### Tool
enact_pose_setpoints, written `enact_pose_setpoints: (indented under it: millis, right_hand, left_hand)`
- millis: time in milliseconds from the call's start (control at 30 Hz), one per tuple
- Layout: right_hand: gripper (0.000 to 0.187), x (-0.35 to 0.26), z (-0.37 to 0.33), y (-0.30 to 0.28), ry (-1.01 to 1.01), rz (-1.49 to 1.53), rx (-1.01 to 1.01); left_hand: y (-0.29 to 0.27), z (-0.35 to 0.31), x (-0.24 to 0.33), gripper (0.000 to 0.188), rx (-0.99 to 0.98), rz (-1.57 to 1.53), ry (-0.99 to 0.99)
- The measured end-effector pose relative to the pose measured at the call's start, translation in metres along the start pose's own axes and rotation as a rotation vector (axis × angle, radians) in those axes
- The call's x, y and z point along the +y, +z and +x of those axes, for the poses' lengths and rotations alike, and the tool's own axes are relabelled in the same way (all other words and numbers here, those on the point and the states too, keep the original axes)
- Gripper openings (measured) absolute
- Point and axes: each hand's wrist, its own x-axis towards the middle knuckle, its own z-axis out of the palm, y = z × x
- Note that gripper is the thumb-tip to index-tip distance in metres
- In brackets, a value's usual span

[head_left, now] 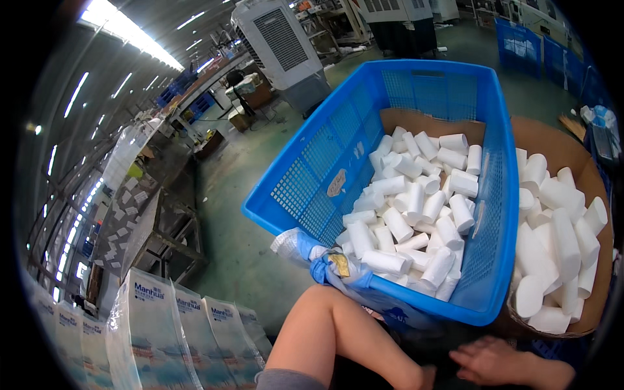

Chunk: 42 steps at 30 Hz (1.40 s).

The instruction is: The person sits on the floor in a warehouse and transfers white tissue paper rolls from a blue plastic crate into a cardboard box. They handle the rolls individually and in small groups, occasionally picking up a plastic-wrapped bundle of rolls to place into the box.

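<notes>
My left arm bends at the elbow in front of the blue basket, and my left hand [424, 377] is low at the bottom edge, its fingers mostly hidden. Facing it across a dark gap is my right hand [484, 361], with fingers stretched out and apart and nothing visible in them. Both hands are just below the near rim of the large blue plastic basket [312, 153]. Many white paper rolls [398, 224] lie heaped inside it. A crumpled clear and blue plastic bag [315, 250] hangs over the basket's near left corner, close to my left elbow.
A cardboard box [595, 260] of larger white rolls [552, 244] stands right of the basket. Wrapped tissue packs [153, 325] line the lower left. Beyond are a metal-framed table [153, 221], a grey air cooler [279, 45] and blue crates [519, 49].
</notes>
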Motion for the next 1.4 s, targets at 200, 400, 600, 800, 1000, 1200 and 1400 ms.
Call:
enact_pose_setpoints:
  millis: [200,400,600,800,1000,1200,1400]
  right_hand:
    - [0.026,0.005,0.041,-0.032,-0.026,-0.115,0.400]
    - [0.021,-0.021,0.029,-0.038,-0.041,0.011,0.438]
    - [0.023,0.018,0.046,-0.101,-0.046,-0.319,1.073]
    - [0.038,0.081,0.019,-0.073,0.649,-0.560,0.709]
    - [0.042,0.067,0.041,-0.105,0.515,-0.331,0.339]
    - [0.041,0.140,0.027,-0.106,0.552,-0.063,0.588]
    - [0.040,0.226,0.046,-0.078,0.390,0.407,0.765]
  left_hand:
    - [-0.014,0.011,-0.008,0.023,0.140,0.066,0.056]
    - [-0.028,0.033,-0.006,0.022,0.374,0.087,0.188]
    - [-0.147,-0.069,0.020,0.021,1.246,0.042,0.486]
    - [-0.244,-0.078,-0.095,0.014,1.717,0.189,-0.180]
    - [-0.230,-0.094,-0.144,0.035,1.249,-0.432,-0.849]
    - [-0.205,-0.063,-0.220,0.042,1.711,0.355,-0.719]
    - [-0.168,-0.090,-0.249,0.037,1.572,0.038,-1.108]
